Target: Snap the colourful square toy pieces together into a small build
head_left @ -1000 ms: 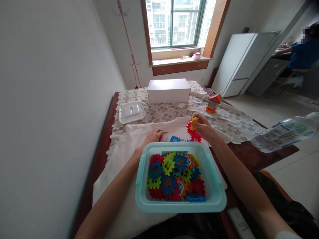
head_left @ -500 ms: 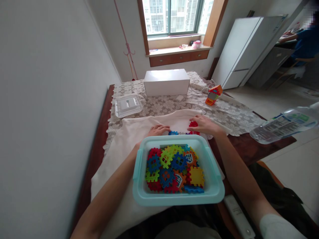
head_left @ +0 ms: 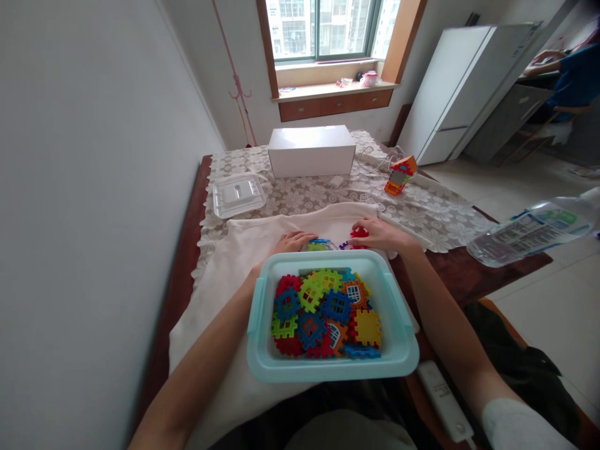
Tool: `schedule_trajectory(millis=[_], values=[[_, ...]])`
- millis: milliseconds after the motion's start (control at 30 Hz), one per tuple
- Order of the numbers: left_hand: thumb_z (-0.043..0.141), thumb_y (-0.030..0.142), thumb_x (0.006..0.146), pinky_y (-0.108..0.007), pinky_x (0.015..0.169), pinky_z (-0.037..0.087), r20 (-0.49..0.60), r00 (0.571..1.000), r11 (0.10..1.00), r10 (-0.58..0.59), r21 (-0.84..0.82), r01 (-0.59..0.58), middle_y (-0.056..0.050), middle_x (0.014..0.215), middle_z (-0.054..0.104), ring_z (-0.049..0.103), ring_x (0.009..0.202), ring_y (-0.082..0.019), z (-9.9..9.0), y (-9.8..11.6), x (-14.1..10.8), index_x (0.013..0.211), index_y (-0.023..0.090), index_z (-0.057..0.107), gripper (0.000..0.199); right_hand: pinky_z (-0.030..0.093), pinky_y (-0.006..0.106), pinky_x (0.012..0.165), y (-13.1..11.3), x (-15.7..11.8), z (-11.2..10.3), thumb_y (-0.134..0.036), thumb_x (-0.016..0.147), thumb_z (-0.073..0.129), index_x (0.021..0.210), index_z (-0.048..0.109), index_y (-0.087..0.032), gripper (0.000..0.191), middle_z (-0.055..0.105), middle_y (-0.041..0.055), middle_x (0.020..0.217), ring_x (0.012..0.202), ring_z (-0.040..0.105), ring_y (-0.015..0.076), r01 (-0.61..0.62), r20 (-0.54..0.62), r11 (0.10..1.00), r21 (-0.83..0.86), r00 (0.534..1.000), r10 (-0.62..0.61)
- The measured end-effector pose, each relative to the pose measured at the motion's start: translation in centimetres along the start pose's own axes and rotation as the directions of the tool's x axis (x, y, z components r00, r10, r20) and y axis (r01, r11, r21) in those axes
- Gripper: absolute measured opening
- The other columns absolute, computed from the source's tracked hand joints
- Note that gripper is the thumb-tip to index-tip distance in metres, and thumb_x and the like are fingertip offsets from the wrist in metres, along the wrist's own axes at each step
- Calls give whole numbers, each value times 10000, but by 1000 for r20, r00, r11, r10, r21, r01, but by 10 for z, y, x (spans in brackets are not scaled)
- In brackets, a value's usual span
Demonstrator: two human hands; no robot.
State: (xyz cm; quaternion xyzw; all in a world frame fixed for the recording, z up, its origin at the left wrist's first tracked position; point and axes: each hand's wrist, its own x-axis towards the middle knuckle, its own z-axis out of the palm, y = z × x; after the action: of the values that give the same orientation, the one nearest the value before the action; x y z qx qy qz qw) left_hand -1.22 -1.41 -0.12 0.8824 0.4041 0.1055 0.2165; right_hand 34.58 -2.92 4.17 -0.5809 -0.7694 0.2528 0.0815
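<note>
Beyond the front bin, my left hand (head_left: 291, 241) has its fingers closed at the left edge of a blue-and-green building block piece (head_left: 317, 244). Opposite it, my right hand (head_left: 380, 234) pinches a red building block (head_left: 359, 234) between thumb and fingers. A bit of purple block (head_left: 344, 245) shows between the hands. The bin's far rim hides the lower part of these pieces, so whether they are joined I cannot tell. In front of me, the light-blue plastic bin (head_left: 332, 370) holds many interlocking blocks in red, blue, green, orange and yellow.
A white cloth (head_left: 220, 312) lies over the lace tablecloth (head_left: 300, 194). Further back are a clear lid (head_left: 239, 195), a white box (head_left: 312, 159) and a small block house (head_left: 400, 175). A plastic bottle (head_left: 529, 234) and a white power strip (head_left: 443, 400) are at right; another person sits far off.
The blue piece has tilted and shifted slightly left, showing green. The red block in my right hand has turned and moved a little left, with purple now visible beside it.
</note>
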Motion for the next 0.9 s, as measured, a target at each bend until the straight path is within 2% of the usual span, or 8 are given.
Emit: schedule_trajectory(millis=[133, 233, 367, 533, 600, 667, 767, 900], values=[[779, 384, 1011, -542, 1337, 555, -107, 994, 999, 16, -45, -20, -145, 1523, 835, 737, 1481, -387, -2, -2, -2, 1519, 223, 805, 533, 609, 544, 1272, 5, -4, 2, -681, 938, 864, 1385, 809, -306, 585, 748, 154, 1546, 1481, 711, 437, 28, 30, 999, -32, 999, -27], [765, 453, 1020, -514, 1203, 642, -180, 984, 994, 1, -107, -20, -150, 1363, 872, 825, 1266, -368, 0, -4, -4, 1380, 198, 846, 449, 582, 572, 1311, 4, -7, 8, -573, 895, 923, 1493, 764, -294, 679, 685, 181, 1622, 1548, 662, 456, 57, 48, 995, -76, 997, -53], [726, 508, 1043, -504, 1099, 673, -203, 978, 983, -45, -183, 7, -127, 1245, 880, 832, 1125, -346, 2, -5, -5, 1230, 212, 855, 373, 648, 580, 1182, -3, -8, 15, -558, 891, 927, 1433, 749, -275, 636, 726, 201, 1479, 1365, 745, 452, 24, 22, 999, -31, 999, -23], [751, 508, 1033, -461, 971, 680, -225, 965, 962, -133, -264, 71, -97, 1123, 879, 823, 1020, -323, 8, -10, -2, 1306, 230, 815, 395, 687, 569, 1064, -6, -2, 18, -512, 894, 904, 1186, 740, -270, 414, 772, 167, 1305, 1166, 782, 398, 76, 44, 997, 2, 996, -76], [745, 501, 1031, -436, 889, 672, -230, 955, 952, -189, -281, 121, -71, 1024, 856, 808, 935, -302, 11, -13, 0, 1413, 222, 768, 474, 679, 586, 1116, -5, 3, 23, -472, 889, 914, 1266, 748, -261, 463, 791, 177, 1372, 1250, 784, 417, 104, 11, 994, 40, 994, -105], [749, 490, 1029, -419, 840, 661, -226, 946, 942, -234, -292, 164, -43, 959, 826, 795, 887, -290, 13, -16, 2, 1507, 222, 712, 549, 628, 614, 1244, -6, 12, 31, -414, 882, 927, 1450, 724, -258, 623, 768, 187, 1545, 1436, 744, 439, 147, -71, 985, 94, 988, -140], [757, 455, 1041, -445, 934, 676, -251, 934, 944, -253, -277, 182, -59, 1064, 842, 822, 1021, -319, 14, -17, 4, 1583, 233, 660, 594, 518, 652, 1385, -12, 27, 48, -322, 920, 885, 1662, 629, -251, 789, 683, 196, 1725, 1621, 654, 427, 188, -222, 971, 150, 963, -153], [756, 423, 1071, -570, 1276, 584, -320, 924, 974, -208, -158, 164, -170, 1513, 806, 748, 1422, -405, 11, -16, 5, 1642, 171, 629, 637, 552, 622, 1373, -23, 40, 61, -319, 997, 837, 1703, 626, -286, 737, 709, 156, 1722, 1595, 697, 368, 223, -299, 937, 270, 944, -138]])
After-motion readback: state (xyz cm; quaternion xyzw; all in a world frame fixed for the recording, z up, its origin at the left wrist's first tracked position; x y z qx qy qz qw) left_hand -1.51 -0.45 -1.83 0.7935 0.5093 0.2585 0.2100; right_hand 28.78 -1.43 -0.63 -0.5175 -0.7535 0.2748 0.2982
